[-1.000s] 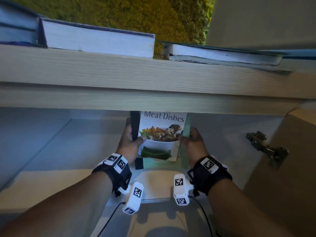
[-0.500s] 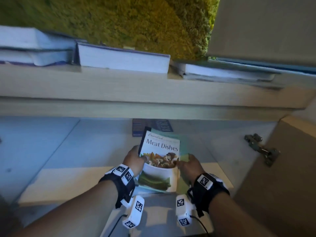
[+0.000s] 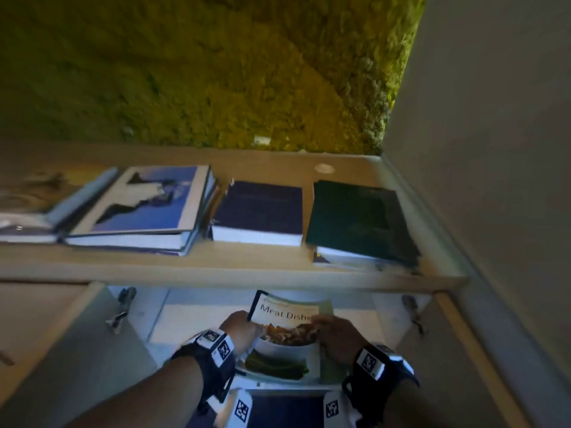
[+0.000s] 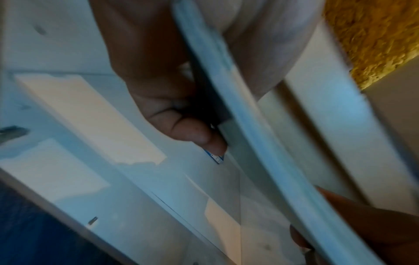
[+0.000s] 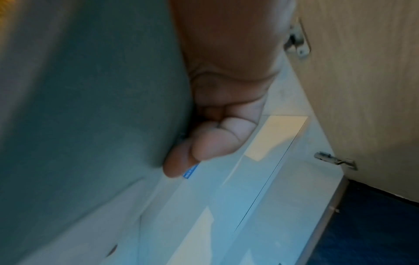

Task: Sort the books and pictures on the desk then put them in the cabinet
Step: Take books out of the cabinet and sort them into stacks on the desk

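Because the glossy, thin "Meat Dishes" cookbook (image 3: 285, 332) is floppy, the left hand (image 3: 239, 330) and right hand (image 3: 335, 333) each clasp one side edge, keeping it flat over the smooth white cabinet shelf (image 3: 191, 319) beneath them. Above and beyond the hands, more books lie flat on the pale wood-grain desk (image 3: 247, 267).

The wooden desk (image 3: 247, 267) carries books in a row: at far left a blurred open one (image 3: 27, 223), then a stack topped by a blue-and-white cover (image 3: 145, 202), a dark blue book (image 3: 259, 211), and at right a green book (image 3: 358, 220) on others.
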Tool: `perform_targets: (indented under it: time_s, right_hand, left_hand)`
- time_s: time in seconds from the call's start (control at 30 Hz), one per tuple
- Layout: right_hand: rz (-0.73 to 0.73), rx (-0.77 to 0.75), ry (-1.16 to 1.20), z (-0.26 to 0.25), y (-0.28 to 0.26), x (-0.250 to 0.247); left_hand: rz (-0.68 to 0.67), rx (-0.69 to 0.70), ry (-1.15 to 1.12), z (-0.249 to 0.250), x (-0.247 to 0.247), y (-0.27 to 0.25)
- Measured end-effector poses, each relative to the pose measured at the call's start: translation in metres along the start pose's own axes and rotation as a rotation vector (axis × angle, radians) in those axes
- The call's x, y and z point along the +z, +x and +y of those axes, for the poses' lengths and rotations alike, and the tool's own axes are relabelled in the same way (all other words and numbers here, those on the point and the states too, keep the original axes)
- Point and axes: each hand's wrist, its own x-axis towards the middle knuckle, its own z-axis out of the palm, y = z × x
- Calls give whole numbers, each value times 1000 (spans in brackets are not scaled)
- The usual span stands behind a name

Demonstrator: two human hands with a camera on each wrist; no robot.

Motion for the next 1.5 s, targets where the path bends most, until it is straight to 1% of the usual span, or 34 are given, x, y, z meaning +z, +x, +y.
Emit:
perform_targets:
  time_s: [0.03, 0.1, 0.23, 0.3, 0.37, 0.43, 0.5, 0.57, 0.67, 0.73, 0.8, 0.9, 0.97, 1.07, 1.13, 1.23, 1.3, 1.4, 1.47, 1.5]
  right_hand:
    - [-25, 7, -28, -11, -20, -5]
    - [-77, -11, 24, -35, -57, -18]
    - [-174, -39, 93, -85, -127, -53]
    - [-189, -72, 115, -106, -149, -69]
    - [-197, -105, 146, -128, -162, -83]
    - [-173, -150, 187, -154, -166, -92]
    - [-132, -230, 156, -185, -165, -95]
    - [-106, -297, 125, -218, -158, -91]
    - [-72, -364, 97, -265, -141, -72]
    - [-70, -372, 71, -292, -123, -54]
    - [-81, -362, 67, -317, -96, -33]
    - [-72, -372, 25, -347, -42, 1]
    - [-52, -364, -33, -361, -7, 25]
    - [-16, -346, -105, -376, 42, 54]
    - [-16, -318, -178, -380, 68, 66]
    - [-46, -261, -311, -374, 95, 75]
    - [-55, -274, -345, -366, 103, 75]
    - [-51, -325, -323, -359, 99, 65]
    - [-65, -351, -303, -355, 86, 57]
    - [-79, -351, -277, -351, 77, 53]
  left_hand:
    - [22, -20, 11, 5, -6, -23]
    - [38, -30, 15, 18, -20, -69]
    - [12, 2, -18, 46, -51, -146]
    - [15, 45, -60, 60, -65, -170]
    - [46, 89, -127, 72, -86, -184]
    - [72, 141, -226, 84, -111, -193]
    - [113, 174, -326, 95, -141, -198]
    - [181, 198, -335, 102, -170, -202]
    - [292, 245, -276, 100, -211, -194]
    - [387, 257, -228, 92, -238, -178]
    - [441, 253, -200, 82, -267, -156]
    - [456, 203, -190, 64, -309, -112]
    - [466, 138, -114, 51, -334, -86]
    - [465, 106, -71, 34, -363, -41]
    - [428, 68, -22, 24, -372, -19]
    - [385, 40, 196, 5, -374, 7]
    - [393, 16, 290, -2, -371, 16]
    - [456, -39, 396, 7, -358, 4]
    - [522, 8, 425, 11, -343, -5]
    - [566, 88, 390, 15, -333, -13]
